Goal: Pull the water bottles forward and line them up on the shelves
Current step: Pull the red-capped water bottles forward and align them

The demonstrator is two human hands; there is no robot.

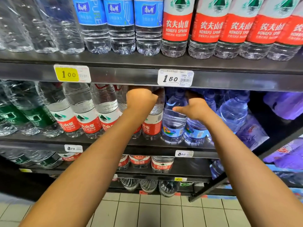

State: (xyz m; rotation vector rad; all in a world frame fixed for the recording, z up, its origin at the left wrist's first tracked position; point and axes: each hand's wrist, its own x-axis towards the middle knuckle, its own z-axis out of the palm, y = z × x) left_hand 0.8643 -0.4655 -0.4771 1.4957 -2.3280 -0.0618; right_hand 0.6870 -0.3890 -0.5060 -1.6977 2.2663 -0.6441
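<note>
On the middle shelf [164,145], just below the 1.60 price tag [175,78], the left hand [141,99] curls its fingers round the neck of an upright red-labelled bottle [153,122], while the right hand [194,108] reaches behind the neighbouring blue bottle [173,118], its fingers hidden.

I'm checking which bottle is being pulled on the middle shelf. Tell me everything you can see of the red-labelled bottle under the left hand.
The red-labelled bottle is a large clear plastic one, full of water, standing upright at the front edge of the middle shelf. Its label is white above with a barcode, red below with white characters. The left hand curls over its upper part, hiding neck and cap. On its right it stands close against a blue-tinted bottle, which the right hand is on.
</note>
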